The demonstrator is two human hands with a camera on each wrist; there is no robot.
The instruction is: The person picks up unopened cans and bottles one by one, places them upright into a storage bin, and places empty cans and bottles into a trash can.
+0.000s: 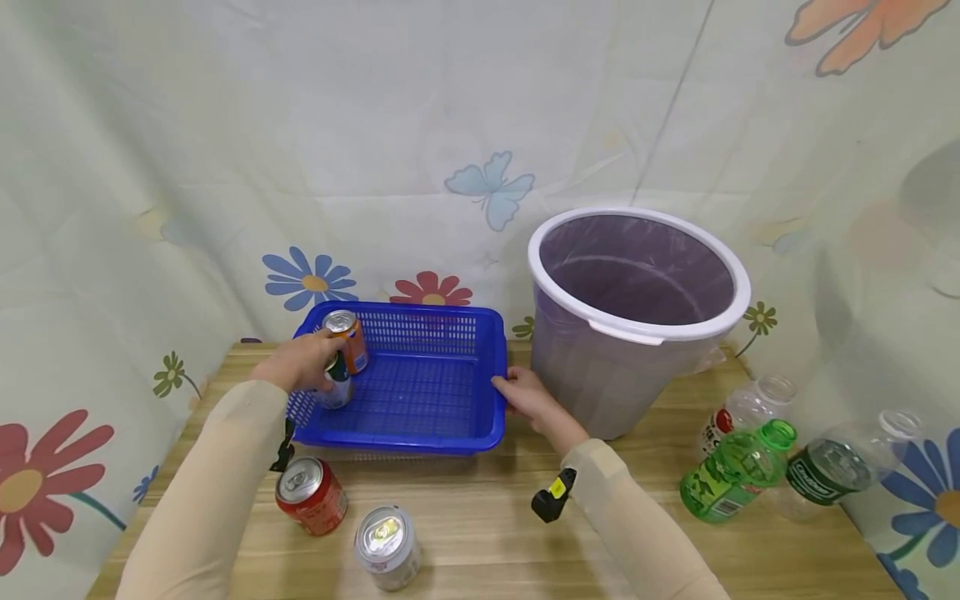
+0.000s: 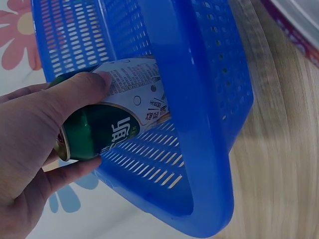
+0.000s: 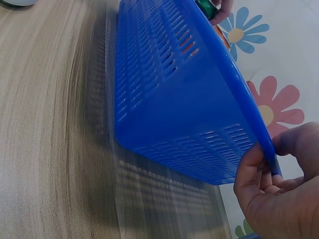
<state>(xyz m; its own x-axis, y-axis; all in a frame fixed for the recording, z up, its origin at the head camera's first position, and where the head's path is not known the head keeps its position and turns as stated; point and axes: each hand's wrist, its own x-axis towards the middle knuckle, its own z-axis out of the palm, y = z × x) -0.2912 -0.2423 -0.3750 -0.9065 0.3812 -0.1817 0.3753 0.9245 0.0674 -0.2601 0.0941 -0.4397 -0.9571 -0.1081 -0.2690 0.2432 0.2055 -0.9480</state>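
My left hand (image 1: 303, 364) grips a green and white drink can (image 2: 112, 104) inside the left end of the blue plastic basket (image 1: 420, 443). Thumb and fingers wrap around the can's upper part in the left wrist view. Just behind it, an orange can (image 1: 349, 337) stands upright in the basket's back left corner. My right hand (image 1: 527, 394) pinches the basket's right rim between thumb and curled fingers, as the right wrist view (image 3: 284, 184) also shows. The rest of the basket's floor is bare.
A red can (image 1: 313, 497) and a silver-white can (image 1: 387, 546) stand on the wooden table in front of the basket. At right is a tall white-rimmed bin (image 1: 600, 375). Beyond my right arm are a green bottle (image 1: 735, 475) and clear bottles (image 1: 832, 467).
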